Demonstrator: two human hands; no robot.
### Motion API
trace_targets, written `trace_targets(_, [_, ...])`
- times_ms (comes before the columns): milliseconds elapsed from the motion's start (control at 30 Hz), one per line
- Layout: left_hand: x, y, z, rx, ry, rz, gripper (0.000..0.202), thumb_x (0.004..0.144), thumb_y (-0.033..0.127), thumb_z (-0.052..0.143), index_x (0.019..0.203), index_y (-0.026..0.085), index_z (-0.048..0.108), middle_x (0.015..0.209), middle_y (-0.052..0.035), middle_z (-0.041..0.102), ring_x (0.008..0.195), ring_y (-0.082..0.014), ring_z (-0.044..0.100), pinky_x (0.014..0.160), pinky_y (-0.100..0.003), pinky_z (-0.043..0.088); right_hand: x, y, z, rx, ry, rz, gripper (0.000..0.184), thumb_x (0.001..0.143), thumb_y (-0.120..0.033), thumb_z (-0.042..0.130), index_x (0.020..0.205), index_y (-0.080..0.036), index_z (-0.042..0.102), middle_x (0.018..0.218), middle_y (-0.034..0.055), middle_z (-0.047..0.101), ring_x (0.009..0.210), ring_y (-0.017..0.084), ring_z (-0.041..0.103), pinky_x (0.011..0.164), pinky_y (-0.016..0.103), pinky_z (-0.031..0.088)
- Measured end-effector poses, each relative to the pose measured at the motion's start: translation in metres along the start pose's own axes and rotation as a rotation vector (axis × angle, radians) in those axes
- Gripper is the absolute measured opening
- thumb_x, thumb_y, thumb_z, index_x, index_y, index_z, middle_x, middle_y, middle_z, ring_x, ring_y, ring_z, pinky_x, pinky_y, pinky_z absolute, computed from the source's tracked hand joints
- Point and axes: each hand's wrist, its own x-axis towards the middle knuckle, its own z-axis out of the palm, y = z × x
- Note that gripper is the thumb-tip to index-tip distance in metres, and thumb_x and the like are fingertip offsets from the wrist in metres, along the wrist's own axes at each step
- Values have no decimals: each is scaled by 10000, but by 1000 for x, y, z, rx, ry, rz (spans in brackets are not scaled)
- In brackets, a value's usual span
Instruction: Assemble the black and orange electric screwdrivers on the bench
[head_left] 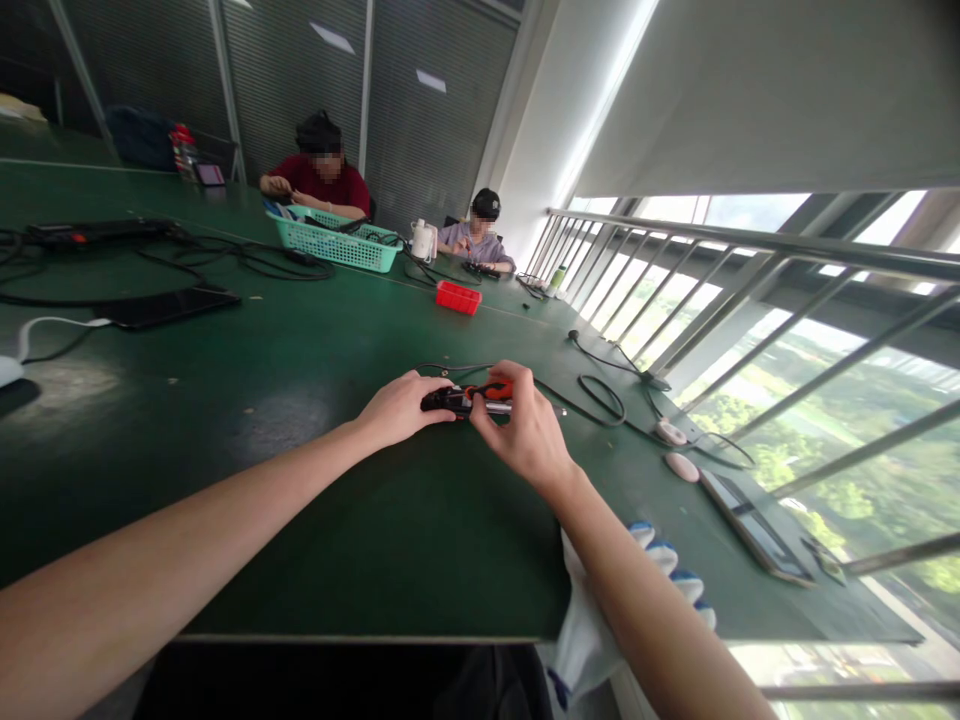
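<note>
On the green table in front of me lies a slim tool with a black body and a silver metal rod extending right. My left hand is closed on the black body, with the thumb on its near side. Closed around an orange and black screwdriver, my right hand holds it low over the tool, the shaft pointing left toward the black body. Whether its tip touches a screw is too small to tell. My right fingers hide part of the metal rod.
A red tray and a green basket of cables stand farther back. Black cord loops at right. White-blue gloves hang over the front edge. A phone lies left. Two people sit across, beside a railing.
</note>
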Motion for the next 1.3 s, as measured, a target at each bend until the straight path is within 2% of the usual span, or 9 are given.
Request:
trace_targets(100, [1, -2, 1, -4, 1, 19, 544, 865, 607, 661, 1324, 317, 625, 1023, -61, 662, 984, -268, 648, 903, -363, 508, -1, 5, -1, 23, 8, 36, 296, 951, -395, 561, 1173, -222, 472, 937, 40, 706, 779, 177, 704, 687, 274, 546])
trace_targets(267, [7, -16, -4, 39, -21, 10, 599, 868, 650, 622, 1364, 317, 609, 994, -75, 669, 940, -270, 659, 883, -366, 511, -1, 15, -8, -95, 185, 108, 185, 915, -361, 570, 1021, -228, 494, 741, -11, 657, 618, 156, 655, 596, 249, 491])
trace_targets(333, [9, -23, -7, 54, -32, -4, 620, 867, 667, 607, 1374, 312, 606, 974, -79, 673, 932, -273, 663, 875, -366, 513, -1, 18, -10, -121, 202, 108, 176, 904, -352, 570, 1007, -227, 498, 729, -13, 649, 602, 152, 642, 588, 246, 479])
trace_targets(467, [9, -30, -10, 60, -38, -13, 626, 868, 674, 594, 1384, 320, 600, 977, -79, 684, 940, -279, 675, 848, -355, 520, 0, 20, -7, -131, 151, 66, 165, 915, -353, 563, 1005, -225, 510, 751, -10, 653, 592, 141, 623, 595, 242, 470])
trace_targets(667, [8, -30, -10, 24, -30, 5, 639, 853, 665, 617, 1375, 296, 610, 1037, -91, 707, 989, -292, 679, 876, -367, 521, 0, 19, -2, -119, 38, 11, 137, 956, -334, 539, 1034, -223, 518, 805, -2, 662, 644, 132, 632, 616, 232, 472])
trace_targets(900, [8, -27, -11, -20, -32, 13, 623, 845, 653, 633, 1349, 287, 632, 1126, -89, 717, 1025, -295, 677, 896, -371, 519, 0, 20, -5, -133, 56, -13, 124, 966, -330, 532, 1020, -218, 532, 810, 7, 665, 689, 136, 635, 643, 234, 471])
trace_targets(1067, [7, -27, -10, -9, -38, 5, 636, 848, 644, 635, 1369, 280, 613, 1092, -84, 719, 1022, -281, 674, 906, -360, 511, 1, 18, -6, -213, 27, -47, 156, 984, -363, 518, 1033, -220, 554, 776, 10, 661, 670, 152, 632, 625, 250, 456])
trace_targets(1200, [6, -25, -12, -2, -41, 10, 630, 852, 640, 637, 1365, 273, 618, 1080, -93, 713, 1013, -288, 672, 887, -360, 513, 1, 15, -5, -135, 34, -15, 308, 941, -357, 548, 1199, -198, 487, 952, 73, 693, 816, 201, 683, 700, 293, 523])
trace_targets(1300, [6, -24, -13, -9, -35, 9, 629, 847, 628, 655, 1361, 268, 622, 1091, -99, 706, 1014, -290, 672, 894, -364, 511, 1, 15, -5, -90, 57, 63, 287, 942, -378, 539, 1166, -207, 486, 868, 41, 688, 719, 190, 684, 639, 284, 519])
